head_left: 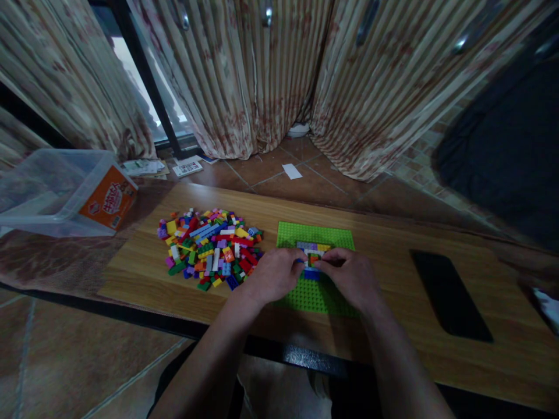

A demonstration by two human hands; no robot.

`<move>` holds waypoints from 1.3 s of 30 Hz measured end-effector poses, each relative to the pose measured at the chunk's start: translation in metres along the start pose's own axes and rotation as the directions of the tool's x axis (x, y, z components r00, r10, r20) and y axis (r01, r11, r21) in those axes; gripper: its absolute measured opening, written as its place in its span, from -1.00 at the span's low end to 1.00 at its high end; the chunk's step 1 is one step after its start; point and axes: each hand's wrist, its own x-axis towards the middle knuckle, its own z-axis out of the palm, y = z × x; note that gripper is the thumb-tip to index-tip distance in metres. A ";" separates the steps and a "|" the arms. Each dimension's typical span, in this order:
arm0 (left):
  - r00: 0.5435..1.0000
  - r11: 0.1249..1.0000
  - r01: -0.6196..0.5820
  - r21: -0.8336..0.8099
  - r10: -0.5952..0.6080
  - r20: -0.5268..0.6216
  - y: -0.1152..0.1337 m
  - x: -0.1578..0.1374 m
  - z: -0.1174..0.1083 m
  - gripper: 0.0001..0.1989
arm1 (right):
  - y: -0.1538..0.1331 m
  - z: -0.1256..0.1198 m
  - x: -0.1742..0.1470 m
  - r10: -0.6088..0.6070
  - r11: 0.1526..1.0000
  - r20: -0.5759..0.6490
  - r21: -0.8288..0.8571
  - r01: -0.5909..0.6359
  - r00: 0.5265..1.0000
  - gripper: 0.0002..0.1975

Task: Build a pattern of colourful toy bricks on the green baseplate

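Note:
A green studded baseplate [315,233] lies on the wooden tabletop, bearing a low build of toy bricks [311,274] in blue, white, grey, yellow and orange. At the build's left side is my left hand [279,270], its fingers closed in a pinch; a bit of blue shows by the fingertips. Over the right side bends my right hand [351,273], thumb and forefinger pressed together at the bricks. Whatever either pinch holds is too small and covered to name. A large pile of loose mixed-colour bricks [213,247] spreads left of the baseplate.
A clear plastic bin [56,192] with an orange label stands at the far left. On the right of the table lies a flat black phone-shaped slab [449,294]. Striped curtains [271,75] hang behind, and a white paper [292,171] lies on the tiled floor.

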 end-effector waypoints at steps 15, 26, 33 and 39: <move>1.000 0.999 0.017 0.038 -0.016 -0.011 0.001 -0.002 -0.001 -0.70 | 0.003 0.003 0.004 -0.015 0.999 0.018 0.038 0.014 1.000 -0.82; 0.995 1.000 -0.005 0.004 0.006 -0.103 -0.006 -0.003 -0.011 -0.71 | 0.010 -0.011 0.009 0.055 0.969 0.022 0.241 -0.059 0.998 -0.70; 0.922 0.994 0.091 -0.056 -0.105 -0.372 -0.038 -0.005 -0.041 -0.72 | 0.015 -0.012 0.011 0.126 0.947 -0.151 0.311 -0.073 0.981 -0.60; 0.816 0.959 0.273 -0.072 -0.271 -0.512 -0.061 -0.018 -0.070 -0.74 | 0.011 -0.009 0.011 0.131 0.954 -0.200 0.293 -0.068 0.971 -0.63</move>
